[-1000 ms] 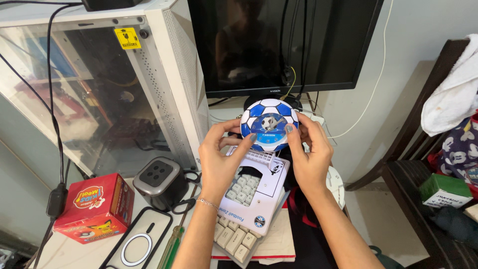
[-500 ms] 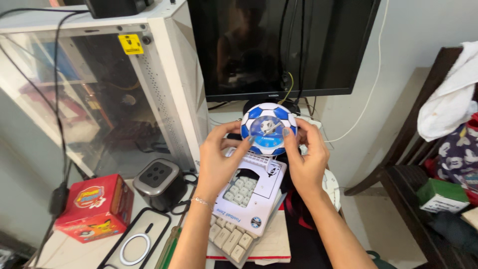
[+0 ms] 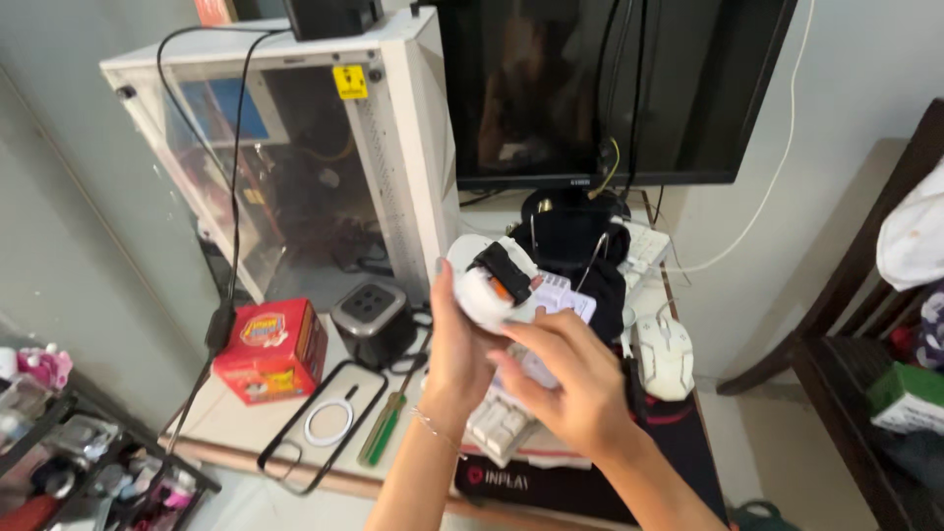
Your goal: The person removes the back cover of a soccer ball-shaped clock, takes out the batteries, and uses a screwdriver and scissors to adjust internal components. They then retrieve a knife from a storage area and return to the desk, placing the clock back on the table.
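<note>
My left hand (image 3: 457, 344) grips a round white disc-shaped gadget (image 3: 484, 282) from below and holds it up over the desk. Its white underside faces me, with a black part and a small orange part on it. My right hand (image 3: 572, 379) is curled against the gadget's lower right edge, fingertips touching it. Under both hands lie a white box (image 3: 562, 295) and a beige keyboard (image 3: 500, 425).
A glass-sided computer case (image 3: 324, 177) stands at the left, a dark monitor (image 3: 610, 88) behind. On the desk are a red box (image 3: 270, 349), a black cube (image 3: 369, 320), a clear phone case (image 3: 320, 423), a green screwdriver (image 3: 383, 433) and a white mouse (image 3: 664, 354). A dark wooden chair (image 3: 865, 324) is at the right.
The gadget has been turned over: its blue-and-white ball-patterned face showed before, now its white underside does. The hands have shifted left and lower, and the view has swung right.
</note>
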